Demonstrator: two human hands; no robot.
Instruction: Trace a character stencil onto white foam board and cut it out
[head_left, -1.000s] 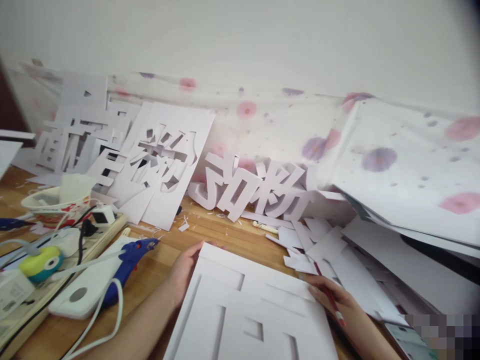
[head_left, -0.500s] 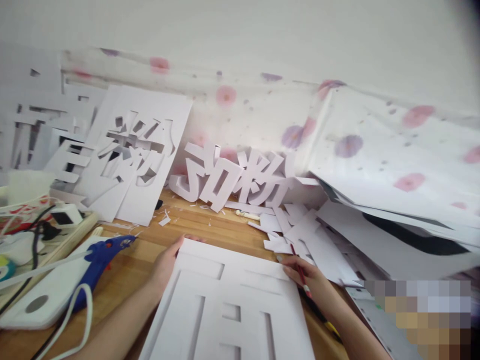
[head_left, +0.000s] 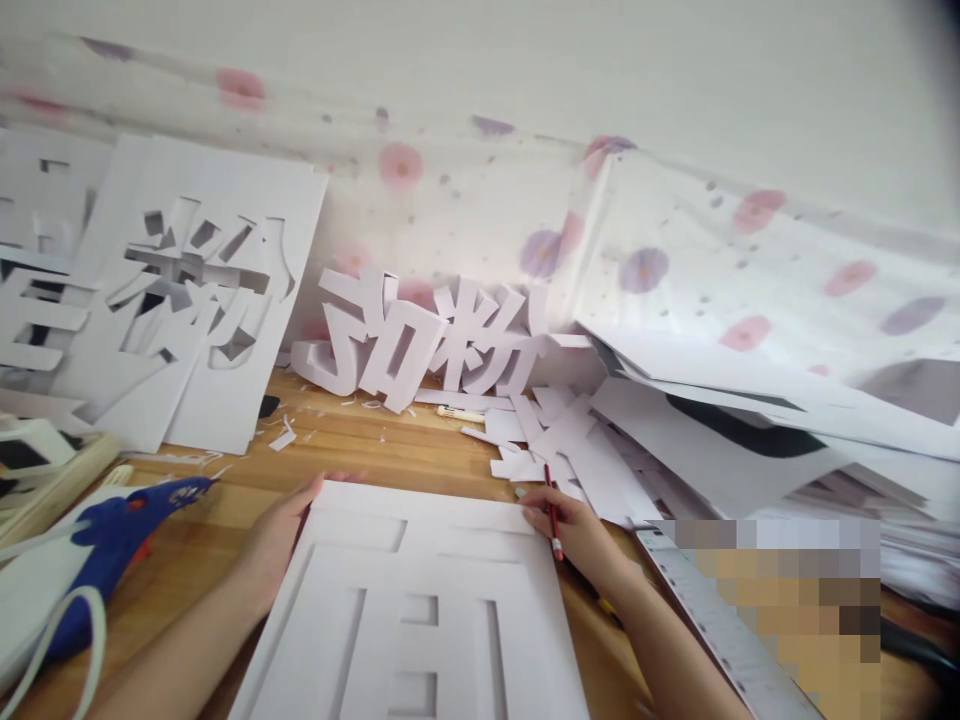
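Observation:
A white foam board [head_left: 420, 610] with a large character cut into it lies flat on the wooden table in front of me. My left hand [head_left: 277, 535] rests against its top left corner, thumb along the top edge, fingers under or beside the board. My right hand [head_left: 574, 535] grips the top right corner and also holds a red pencil [head_left: 553, 520] between its fingers, tip pointing toward me.
White cut-out characters [head_left: 420, 345] and stencil boards [head_left: 187, 290] lean against the flowered sheet at the back. Paper scraps [head_left: 570, 450] and big sheets pile up on the right, beside a ruler [head_left: 720, 630]. A blue glue gun [head_left: 112, 545] lies on the left.
The view has swung to the right and slightly down, so everything has slid left in the picture. Both hands stay on the board's top corners.

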